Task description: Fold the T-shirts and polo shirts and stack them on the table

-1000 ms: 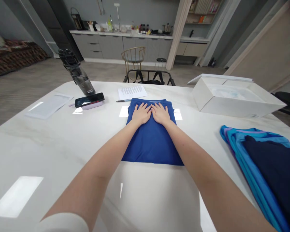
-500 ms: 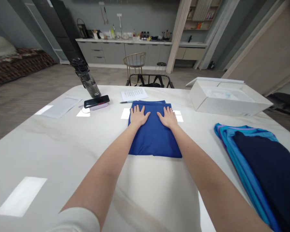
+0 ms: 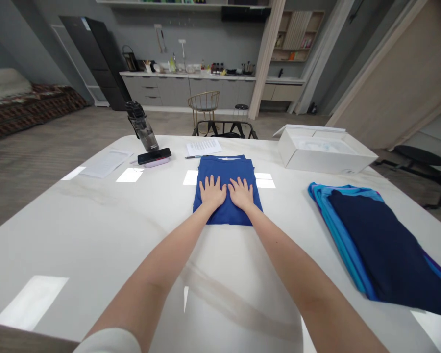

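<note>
White left sleeve (image 3: 109,341), bare forearms (image 3: 169,255), tiny mole (image 3: 277,241) on right

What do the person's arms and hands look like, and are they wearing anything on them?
The left hand and right hand wear no gloves, rings or watch that show. The left arm has a plain, off-white sleeve edge. No sleeve shows on the right arm.

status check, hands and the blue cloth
Left hand and right hand open, palms down on folded blue cloth. Pen near its far edge.
</note>
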{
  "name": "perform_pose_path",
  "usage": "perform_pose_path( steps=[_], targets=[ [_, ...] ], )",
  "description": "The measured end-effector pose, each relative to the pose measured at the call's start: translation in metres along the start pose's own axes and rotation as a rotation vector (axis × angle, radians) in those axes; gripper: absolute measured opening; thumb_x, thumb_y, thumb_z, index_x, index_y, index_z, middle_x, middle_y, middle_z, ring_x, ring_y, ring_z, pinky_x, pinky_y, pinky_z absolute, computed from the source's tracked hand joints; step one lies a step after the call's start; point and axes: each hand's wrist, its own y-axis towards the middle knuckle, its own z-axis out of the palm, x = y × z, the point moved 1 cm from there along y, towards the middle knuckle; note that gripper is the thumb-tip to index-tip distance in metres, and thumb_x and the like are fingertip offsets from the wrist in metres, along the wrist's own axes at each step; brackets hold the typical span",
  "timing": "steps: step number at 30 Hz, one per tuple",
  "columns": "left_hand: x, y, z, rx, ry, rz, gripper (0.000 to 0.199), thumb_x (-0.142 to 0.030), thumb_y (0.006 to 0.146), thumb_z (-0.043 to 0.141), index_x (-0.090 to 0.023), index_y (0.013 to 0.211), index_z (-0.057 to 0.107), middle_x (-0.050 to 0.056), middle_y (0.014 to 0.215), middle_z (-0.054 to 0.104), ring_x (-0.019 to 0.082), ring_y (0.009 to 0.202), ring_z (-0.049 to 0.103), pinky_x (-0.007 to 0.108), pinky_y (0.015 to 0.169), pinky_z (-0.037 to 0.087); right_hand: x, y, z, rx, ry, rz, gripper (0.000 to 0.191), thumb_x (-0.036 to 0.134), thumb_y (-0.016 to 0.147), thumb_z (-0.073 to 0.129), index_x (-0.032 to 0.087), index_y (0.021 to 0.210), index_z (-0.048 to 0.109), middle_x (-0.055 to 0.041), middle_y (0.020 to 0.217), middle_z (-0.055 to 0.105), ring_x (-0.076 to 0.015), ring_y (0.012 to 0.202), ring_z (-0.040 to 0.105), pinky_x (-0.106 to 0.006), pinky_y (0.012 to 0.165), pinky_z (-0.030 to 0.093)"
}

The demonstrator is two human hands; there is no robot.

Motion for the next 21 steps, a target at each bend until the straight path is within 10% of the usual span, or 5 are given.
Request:
perform_pose_path(
  steps=[11, 21],
  targets=[
    [0.037, -0.044, -0.017, -0.088, -0.028, 0.508, 0.047, -0.031, 0.107, 0.031, -0.020, 0.144, 0.058, 0.009, 0.151, 0.057, 0.020, 0.141, 0.050, 0.040, 0.123, 0.033, -0.022, -0.051, -0.006, -0.158, -0.136, -0.269, 0.053, 0.040, 0.108, 0.031, 0.021, 0.155, 0.048, -0.0088, 0.161, 0.044, -0.0269, 0.149, 0.038, -0.045, 0.123, 0.026],
    [0.007, -0.098, -0.005, -0.103, -0.046, 0.146, 0.064, -0.053, 0.105, 0.024, -0.021, 0.157, 0.043, 0.008, 0.166, 0.037, 0.031, 0.156, 0.025, 0.058, 0.127, 0.017, -0.008, -0.100, 0.005, -0.116, -0.145, 0.011, 0.068, 0.063, 0.105, 0.027, 0.028, 0.163, 0.034, -0.0079, 0.169, 0.028, -0.0325, 0.156, 0.022, -0.053, 0.125, 0.013]
  ],
)
